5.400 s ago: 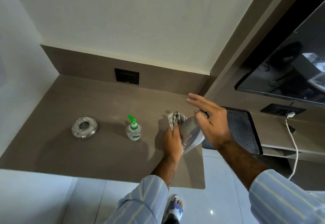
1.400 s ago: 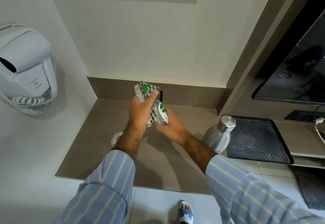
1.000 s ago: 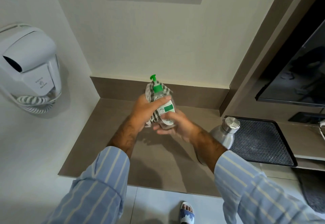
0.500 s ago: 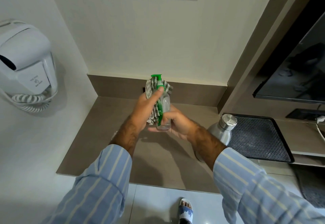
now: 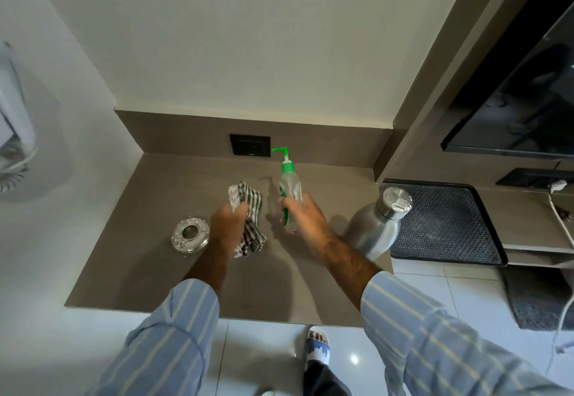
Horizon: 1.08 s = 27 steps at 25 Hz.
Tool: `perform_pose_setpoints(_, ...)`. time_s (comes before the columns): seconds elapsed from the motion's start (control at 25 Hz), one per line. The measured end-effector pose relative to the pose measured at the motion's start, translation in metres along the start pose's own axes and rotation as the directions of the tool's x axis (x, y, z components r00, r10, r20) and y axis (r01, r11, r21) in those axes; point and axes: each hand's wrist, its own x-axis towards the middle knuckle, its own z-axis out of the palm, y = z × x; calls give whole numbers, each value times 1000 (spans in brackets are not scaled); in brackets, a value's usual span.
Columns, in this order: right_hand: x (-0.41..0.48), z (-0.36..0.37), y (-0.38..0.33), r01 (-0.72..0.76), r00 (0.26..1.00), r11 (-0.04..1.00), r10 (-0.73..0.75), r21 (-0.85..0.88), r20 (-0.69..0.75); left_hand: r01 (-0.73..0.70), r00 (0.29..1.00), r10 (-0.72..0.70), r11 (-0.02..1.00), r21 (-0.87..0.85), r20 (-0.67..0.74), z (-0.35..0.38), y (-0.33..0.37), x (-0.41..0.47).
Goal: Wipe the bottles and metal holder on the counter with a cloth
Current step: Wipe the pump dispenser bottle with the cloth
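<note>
While both hands are busy, the scene reads as follows.

Right hand: the right hand [image 5: 302,214] is wrapped around the lower body of the pump bottle [image 5: 289,189], which stands upright near the middle of the counter [image 5: 130,259], toward its back edge; whether its base touches the surface is hidden.
Left hand: the left hand [image 5: 228,224] is closed on the checked cloth [image 5: 250,212], bunched just beside the bottle and apart from it.
Progress: wiping cannot be read off any surface. Judging by the cloth off the bottle, this bottle looks about finished.
Left to do: likely the metal holder [image 5: 190,234], near the counter's left edge, untouched.
Steel bottle: the steel bottle [image 5: 377,224] stands at the right edge.
Surroundings: a black tray [image 5: 447,224] lies beyond the right edge; a wall socket [image 5: 249,145] sits behind.
In the way: nothing lies between cloth and holder.
</note>
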Motion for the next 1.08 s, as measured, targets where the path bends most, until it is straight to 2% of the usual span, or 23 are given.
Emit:
perform_pose_setpoints(0.04, 5, 2, 4, 21, 1000, 999, -21, -28, -18, -94, 996, 90, 953, 287, 27, 11, -9, 7)
perform_pose_setpoints(0.08, 13, 4, 9, 51, 998, 997, -53, -64, -33, -205, 978, 195, 836, 509, 74, 23, -18, 15)
perform_pose_setpoints(0.12, 20, 5, 14, 82, 995, 992, -87, -101, -46, -259, 962, 262, 764, 591, 82, 34, -24, 24)
perform_pose_setpoints(0.16, 27, 5, 19, 110, 991, 985, -120, -132, -65, -275, 952, 296, 735, 619, 72, 45, -29, 31)
perform_pose_setpoints(0.24, 40, 2, 27, 154, 978, 971, -177, -183, -113, -312, 936, 342, 704, 637, 80, 66, -40, 43)
perform_pose_setpoints(0.36, 52, -8, 37, 178, 961, 962, -215, -209, -174, -490, 848, 501, 614, 619, 175, 99, -59, 44)
perform_pose_setpoints(0.4, 54, -10, 41, 168, 957, 969, -205, -183, -204, -566, 809, 539, 603, 562, 236, 105, -63, 39)
perform_pose_setpoints(0.48, 51, -12, 47, 137, 950, 981, -169, -135, -261, -741, 671, 597, 510, 437, 440, 104, -75, 27)
perform_pose_setpoints(0.56, 48, -10, 47, 121, 958, 986, -147, -118, -246, -824, 564, 586, 448, 347, 581, 89, -87, 13)
perform_pose_setpoints(0.64, 47, -8, 44, 123, 972, 988, -139, -92, -192, -841, 529, 556, 443, 310, 641, 68, -101, -8)
perform_pose_setpoints(0.76, 45, -8, 40, 76, 986, 997, -78, -15, -145, -836, 500, 496, 490, 247, 710, 40, -120, -64)
perform_pose_setpoints(0.8, 43, -9, 42, 68, 990, 998, -67, 4, -124, -814, 509, 453, 530, 238, 732, 31, -124, -82)
perform_pose_setpoints(0.88, 38, -10, 47, 93, 993, 996, -93, -7, -77, -720, 617, 327, 602, 345, 716, 14, -127, -109)
perform_pose_setpoints(0.92, 36, -11, 48, 110, 992, 993, -112, -31, -64, -625, 698, 234, 661, 415, 677, 8, -124, -113)
perform_pose_setpoints(0.96, 36, -11, 49, 120, 991, 991, -123, -60, -57, -417, 817, 139, 813, 406, 560, 4, -117, -112)
perform_pose_setpoints(1.0, 36, -10, 52, 127, 990, 987, -132, -96, -47, -74, 913, -25, 971, 226, 406, 3, -108, -105)
perform_pose_setpoints(1.04, 36, -9, 54, 136, 990, 982, -141, -130, -31, 261, 926, -214, 958, -117, 311, 3, -97, -94)
perform_pose_setpoints(1.08, 36, -7, 58, 145, 989, 976, -148, -162, -8, 470, 877, -355, 772, -428, 323, 3, -86, -80)
